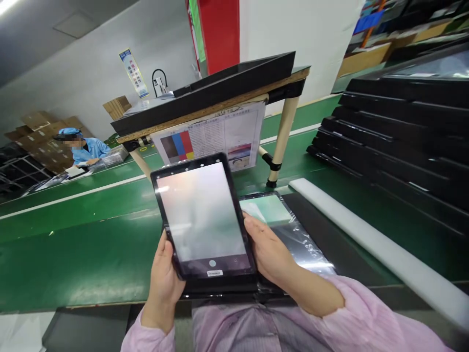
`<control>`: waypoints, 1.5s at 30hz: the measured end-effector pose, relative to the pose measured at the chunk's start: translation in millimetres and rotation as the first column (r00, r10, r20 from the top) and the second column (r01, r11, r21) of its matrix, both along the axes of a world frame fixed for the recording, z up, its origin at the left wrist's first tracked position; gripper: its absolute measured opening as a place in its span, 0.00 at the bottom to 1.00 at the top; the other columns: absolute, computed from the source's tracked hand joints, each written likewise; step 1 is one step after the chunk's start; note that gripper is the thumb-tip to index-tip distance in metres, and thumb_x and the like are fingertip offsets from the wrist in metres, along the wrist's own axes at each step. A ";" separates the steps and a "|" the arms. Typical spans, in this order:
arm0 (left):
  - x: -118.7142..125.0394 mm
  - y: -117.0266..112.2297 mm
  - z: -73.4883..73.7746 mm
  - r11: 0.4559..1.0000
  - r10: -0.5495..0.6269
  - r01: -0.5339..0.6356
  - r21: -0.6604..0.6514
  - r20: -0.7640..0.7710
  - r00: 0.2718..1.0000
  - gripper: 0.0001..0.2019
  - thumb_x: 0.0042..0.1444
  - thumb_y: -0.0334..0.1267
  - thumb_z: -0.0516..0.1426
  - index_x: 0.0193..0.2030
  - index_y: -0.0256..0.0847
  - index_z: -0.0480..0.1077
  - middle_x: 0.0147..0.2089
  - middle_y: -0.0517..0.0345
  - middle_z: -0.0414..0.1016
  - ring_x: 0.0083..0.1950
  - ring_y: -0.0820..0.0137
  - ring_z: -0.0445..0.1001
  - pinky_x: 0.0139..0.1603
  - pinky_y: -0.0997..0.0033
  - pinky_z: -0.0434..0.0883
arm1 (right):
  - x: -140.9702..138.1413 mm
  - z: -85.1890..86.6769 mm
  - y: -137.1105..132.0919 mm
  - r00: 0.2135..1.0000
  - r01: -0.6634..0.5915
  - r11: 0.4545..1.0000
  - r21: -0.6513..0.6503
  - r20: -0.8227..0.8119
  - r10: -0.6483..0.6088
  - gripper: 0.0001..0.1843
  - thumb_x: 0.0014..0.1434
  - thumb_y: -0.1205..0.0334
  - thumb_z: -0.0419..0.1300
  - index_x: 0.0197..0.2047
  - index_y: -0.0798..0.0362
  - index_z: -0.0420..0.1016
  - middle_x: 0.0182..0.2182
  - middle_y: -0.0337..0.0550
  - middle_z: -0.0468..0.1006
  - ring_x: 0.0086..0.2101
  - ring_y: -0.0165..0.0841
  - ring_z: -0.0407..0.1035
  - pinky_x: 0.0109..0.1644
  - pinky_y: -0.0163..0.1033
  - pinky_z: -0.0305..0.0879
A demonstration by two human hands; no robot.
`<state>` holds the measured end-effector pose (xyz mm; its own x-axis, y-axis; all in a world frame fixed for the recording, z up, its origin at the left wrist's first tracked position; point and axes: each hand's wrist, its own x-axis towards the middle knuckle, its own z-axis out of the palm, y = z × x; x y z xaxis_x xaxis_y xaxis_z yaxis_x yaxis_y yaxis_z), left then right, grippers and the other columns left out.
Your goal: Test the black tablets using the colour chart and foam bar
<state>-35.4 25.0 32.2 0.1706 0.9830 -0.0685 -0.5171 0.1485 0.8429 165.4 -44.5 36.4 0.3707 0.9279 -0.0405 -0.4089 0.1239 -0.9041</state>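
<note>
Head view: left hand and right hand hold one lit tablet near the middle, fingers pressed against two sides; one film-covered device right, one co-worker far left

A ceiling light glows at upper left; small white glare streaks mark the tablet at centre; black trays look stretched and blurred at right.

A long green workbench, stacked black trays and piled cartons show a factory.
</note>
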 end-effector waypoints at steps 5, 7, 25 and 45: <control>19.1 -3.5 -22.5 0.826 0.359 -0.203 0.525 -0.213 0.909 0.36 0.54 0.56 0.65 0.66 0.41 0.67 0.66 0.40 0.70 0.66 0.53 0.70 0.65 0.54 0.68 | 3.7 -0.9 4.5 0.997 0.056 0.995 0.079 0.056 -0.061 0.35 0.50 0.24 0.61 0.36 0.51 0.78 0.39 0.48 0.83 0.50 0.46 0.75 0.57 0.50 0.73; 20.3 -9.6 -25.8 0.705 0.424 -0.017 0.709 -0.402 0.811 0.51 0.50 0.56 0.68 0.74 0.38 0.52 0.73 0.33 0.57 0.73 0.48 0.59 0.71 0.47 0.59 | 9.6 1.2 6.8 0.997 0.038 0.992 0.124 0.059 -0.046 0.33 0.51 0.25 0.61 0.34 0.50 0.78 0.38 0.47 0.83 0.51 0.47 0.75 0.57 0.50 0.73; 31.6 -25.5 -18.4 0.573 0.687 0.189 0.797 -0.594 0.418 0.66 0.46 0.55 0.70 0.76 0.37 0.29 0.77 0.24 0.36 0.78 0.37 0.37 0.71 0.29 0.49 | 15.6 5.0 10.1 0.994 0.019 0.987 0.161 0.103 -0.036 0.36 0.52 0.25 0.58 0.43 0.50 0.80 0.41 0.47 0.83 0.57 0.47 0.71 0.58 0.52 0.74; 12.4 -22.0 -14.0 0.999 0.021 -0.020 -0.033 0.031 0.999 0.25 0.58 0.49 0.63 0.63 0.67 0.69 0.62 0.65 0.76 0.58 0.66 0.77 0.53 0.68 0.77 | 25.2 43.2 -23.7 0.778 -0.133 0.953 0.274 0.624 -0.071 0.38 0.70 0.39 0.44 0.76 0.49 0.46 0.73 0.41 0.51 0.72 0.39 0.44 0.76 0.48 0.42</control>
